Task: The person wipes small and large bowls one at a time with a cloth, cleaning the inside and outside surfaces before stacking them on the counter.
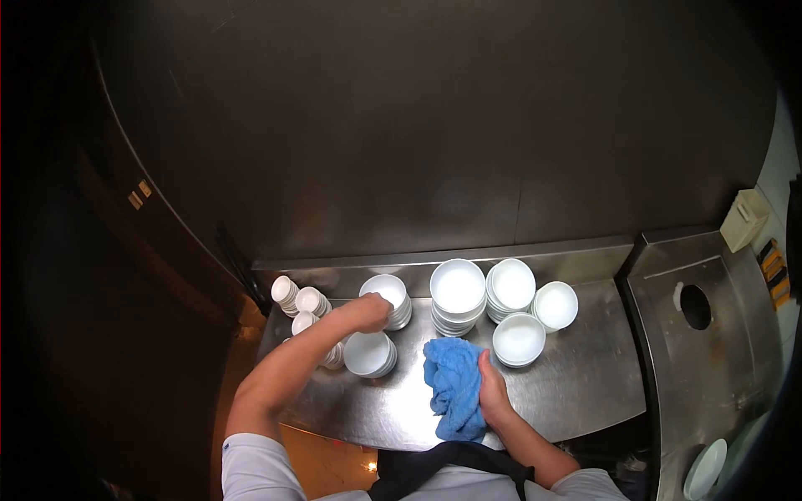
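Note:
My left hand [370, 313] reaches across the steel counter, its fingers curled over the front rim of a white bowl [384, 289] atop a stack. Just in front of that hand stands another short stack of white bowls [368, 354]. A crumpled blue cloth [456, 384] is gripped in my right hand [494, 391], with the thumb up along its right side. Beyond the cloth rises a taller stack of white bowls [459, 286]. The fingers of my right hand are partly hidden behind the cloth.
Several small white cups [285, 290] are stacked at the counter's left end, partly behind my left forearm. More bowl stacks [519, 339] stand right of the cloth. A steel counter with a round hole [695, 307] adjoins on the right, with a beige holder [743, 220] beside it.

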`<state>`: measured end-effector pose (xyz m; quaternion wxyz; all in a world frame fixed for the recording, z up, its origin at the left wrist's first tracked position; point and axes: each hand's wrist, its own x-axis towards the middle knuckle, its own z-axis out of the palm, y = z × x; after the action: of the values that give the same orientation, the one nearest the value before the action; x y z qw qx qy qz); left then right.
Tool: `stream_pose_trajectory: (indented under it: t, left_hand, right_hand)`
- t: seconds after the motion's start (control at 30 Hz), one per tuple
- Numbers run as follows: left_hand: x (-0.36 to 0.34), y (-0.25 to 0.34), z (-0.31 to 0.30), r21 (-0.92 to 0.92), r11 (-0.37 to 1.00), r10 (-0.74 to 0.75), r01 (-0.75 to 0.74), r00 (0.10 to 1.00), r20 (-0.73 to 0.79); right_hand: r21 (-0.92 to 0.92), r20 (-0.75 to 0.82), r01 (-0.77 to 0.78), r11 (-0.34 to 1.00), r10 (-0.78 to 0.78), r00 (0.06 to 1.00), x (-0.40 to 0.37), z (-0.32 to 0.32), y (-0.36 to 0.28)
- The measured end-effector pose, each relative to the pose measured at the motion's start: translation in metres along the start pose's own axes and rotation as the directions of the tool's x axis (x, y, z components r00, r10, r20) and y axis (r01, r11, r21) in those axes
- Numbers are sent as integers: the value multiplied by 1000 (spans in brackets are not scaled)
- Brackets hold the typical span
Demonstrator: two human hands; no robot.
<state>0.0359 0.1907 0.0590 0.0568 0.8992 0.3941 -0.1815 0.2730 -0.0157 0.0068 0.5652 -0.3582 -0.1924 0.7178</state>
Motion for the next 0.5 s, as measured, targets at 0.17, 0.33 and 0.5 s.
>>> stream_pose_trajectory:
  t: [0.17,0.33,0.5]
  left_hand:
    - [5,0,7,11,1000,-6,6,1000,-4]
    - [9,3,7,8,999,-34,34,999,-13]
    - [6,8,1,13,999,-41,41,999,7]
  right_hand:
    - [-15,45,-14,1000,14,999,3,0,4]
    - [-35,27,-13,999,14,1000,6,0,8]
    - [-57,65,-31,998,35,997,10,-13,15]
